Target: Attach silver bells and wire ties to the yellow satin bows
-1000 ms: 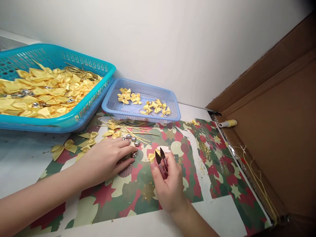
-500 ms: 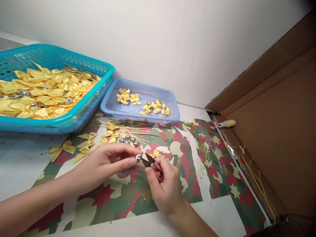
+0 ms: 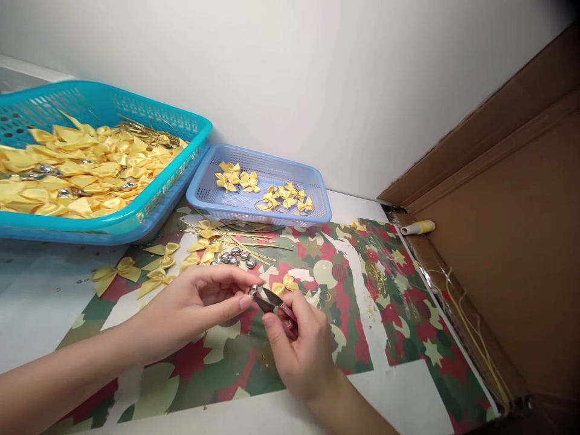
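Note:
Between thumb and fingertips, my left hand (image 3: 203, 299) pinches a small silver bell (image 3: 254, 290). My right hand (image 3: 301, 344) is wrapped round a pair of thread snips (image 3: 286, 312), whose dark blades are parted and point left, close to the bell. Whether a blade touches the bell I cannot tell. Just beyond the hands lie several loose silver bells (image 3: 235, 256), gold wire ties (image 3: 244, 240) and yellow ribbon bows (image 3: 206, 248). One more yellow bow (image 3: 285, 284) lies behind the snips.
A turquoise basket (image 3: 174, 187) heaped with yellow bows stands at the left. Beside it, a blue basket (image 3: 260, 212) holds several bows. Patterned paper (image 3: 194, 393) covers the table. Cardboard (image 3: 512, 241) walls the right side, near a white-and-yellow tube (image 3: 419, 228).
The bell has turned a little in my left fingertips. The snips have shifted slightly left, with their blades still parted. The whole view has moved a touch.

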The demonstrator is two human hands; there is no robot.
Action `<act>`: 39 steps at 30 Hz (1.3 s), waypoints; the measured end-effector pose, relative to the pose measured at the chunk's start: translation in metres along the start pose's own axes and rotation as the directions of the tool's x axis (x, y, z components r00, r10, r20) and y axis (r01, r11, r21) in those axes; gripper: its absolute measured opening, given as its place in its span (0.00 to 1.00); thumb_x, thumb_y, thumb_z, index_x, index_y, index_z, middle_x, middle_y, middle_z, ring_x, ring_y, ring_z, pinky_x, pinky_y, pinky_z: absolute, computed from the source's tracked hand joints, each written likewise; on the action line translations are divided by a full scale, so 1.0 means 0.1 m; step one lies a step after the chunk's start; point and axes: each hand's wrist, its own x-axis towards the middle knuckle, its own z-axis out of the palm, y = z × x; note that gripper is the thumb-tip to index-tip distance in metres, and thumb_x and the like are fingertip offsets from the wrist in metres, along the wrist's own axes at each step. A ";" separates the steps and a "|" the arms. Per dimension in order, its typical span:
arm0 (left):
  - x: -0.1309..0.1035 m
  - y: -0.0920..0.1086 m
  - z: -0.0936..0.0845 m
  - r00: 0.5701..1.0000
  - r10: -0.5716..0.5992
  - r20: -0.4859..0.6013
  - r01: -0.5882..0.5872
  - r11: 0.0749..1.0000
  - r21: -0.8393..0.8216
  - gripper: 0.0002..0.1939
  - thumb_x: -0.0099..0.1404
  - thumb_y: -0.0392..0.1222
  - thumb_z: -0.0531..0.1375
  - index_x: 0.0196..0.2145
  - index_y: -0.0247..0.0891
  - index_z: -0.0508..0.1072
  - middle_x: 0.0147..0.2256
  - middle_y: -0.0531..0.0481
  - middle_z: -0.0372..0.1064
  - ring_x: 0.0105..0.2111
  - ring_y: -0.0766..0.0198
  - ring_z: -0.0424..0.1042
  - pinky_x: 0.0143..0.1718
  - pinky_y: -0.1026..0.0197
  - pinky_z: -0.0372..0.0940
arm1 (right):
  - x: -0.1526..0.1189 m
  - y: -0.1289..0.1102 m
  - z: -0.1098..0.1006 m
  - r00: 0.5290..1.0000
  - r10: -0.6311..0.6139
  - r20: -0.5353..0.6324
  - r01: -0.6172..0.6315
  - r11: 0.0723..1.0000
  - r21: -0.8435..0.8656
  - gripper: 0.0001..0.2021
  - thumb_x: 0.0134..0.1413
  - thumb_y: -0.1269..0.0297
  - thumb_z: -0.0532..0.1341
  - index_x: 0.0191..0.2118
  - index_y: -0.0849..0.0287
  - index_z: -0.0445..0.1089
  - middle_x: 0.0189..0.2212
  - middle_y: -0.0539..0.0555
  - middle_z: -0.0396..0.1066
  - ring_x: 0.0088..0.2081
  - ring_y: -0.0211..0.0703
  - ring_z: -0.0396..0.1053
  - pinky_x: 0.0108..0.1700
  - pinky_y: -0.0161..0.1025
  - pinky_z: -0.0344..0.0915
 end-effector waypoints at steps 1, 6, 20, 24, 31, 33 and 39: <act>0.00 0.00 0.00 1.000 -0.009 0.006 0.009 1.000 -0.022 0.10 0.57 0.45 0.70 0.37 0.43 0.81 0.27 0.53 0.77 0.25 0.66 0.74 0.28 0.67 0.73 | 0.00 0.00 0.00 1.000 -0.006 -0.005 0.006 1.000 -0.002 0.09 0.61 0.62 0.56 0.30 0.56 0.58 0.18 0.43 0.54 0.18 0.33 0.54 0.20 0.32 0.50; 0.00 -0.04 -0.01 0.999 -0.034 0.024 0.036 0.997 -0.064 0.09 0.58 0.46 0.70 0.35 0.41 0.81 0.28 0.52 0.78 0.26 0.65 0.75 0.29 0.65 0.74 | -0.01 0.02 0.02 0.999 -0.033 -0.021 0.032 0.999 -0.029 0.10 0.60 0.63 0.57 0.29 0.55 0.56 0.18 0.43 0.53 0.18 0.32 0.53 0.20 0.31 0.49; 0.03 -0.10 -0.03 0.993 -0.094 0.078 0.101 0.991 -0.089 0.07 0.58 0.45 0.70 0.32 0.40 0.81 0.25 0.53 0.76 0.26 0.70 0.72 0.28 0.73 0.68 | -0.02 0.02 0.04 0.998 -0.054 -0.027 0.052 0.997 -0.050 0.11 0.58 0.65 0.58 0.28 0.55 0.55 0.18 0.43 0.54 0.18 0.32 0.53 0.20 0.30 0.48; 0.01 -0.04 0.02 0.997 -0.072 0.030 0.075 0.992 -0.106 0.07 0.55 0.42 0.71 0.32 0.40 0.80 0.23 0.54 0.76 0.24 0.67 0.75 0.28 0.70 0.71 | 0.00 0.00 0.02 0.997 0.070 0.024 -0.071 0.994 0.080 0.12 0.57 0.63 0.59 0.27 0.55 0.53 0.17 0.42 0.52 0.18 0.31 0.52 0.20 0.29 0.49; 0.00 -0.06 0.00 0.994 -0.099 -0.046 0.089 0.978 -0.190 0.10 0.49 0.41 0.73 0.30 0.40 0.79 0.23 0.53 0.77 0.23 0.65 0.76 0.25 0.68 0.71 | 0.03 0.01 -0.01 0.996 0.074 0.045 -0.078 0.992 0.102 0.13 0.54 0.64 0.59 0.27 0.55 0.51 0.18 0.42 0.49 0.18 0.31 0.50 0.20 0.30 0.47; 0.01 -0.09 -0.02 0.990 -0.120 -0.074 0.102 0.972 -0.214 0.12 0.48 0.41 0.74 0.31 0.39 0.79 0.24 0.53 0.76 0.22 0.67 0.74 0.23 0.69 0.70 | 0.02 0.01 0.00 0.997 0.066 0.036 -0.069 0.993 0.100 0.13 0.54 0.63 0.59 0.27 0.55 0.51 0.18 0.42 0.49 0.18 0.31 0.50 0.20 0.31 0.47; -0.01 -0.09 0.01 0.998 -0.049 -0.027 0.045 0.992 -0.117 0.12 0.51 0.38 0.73 0.35 0.42 0.80 0.24 0.56 0.71 0.24 0.70 0.70 0.25 0.73 0.68 | 0.00 0.02 0.02 0.989 0.004 -0.148 0.023 0.984 0.179 0.21 0.51 0.66 0.66 0.26 0.54 0.49 0.19 0.43 0.57 0.18 0.30 0.50 0.18 0.29 0.48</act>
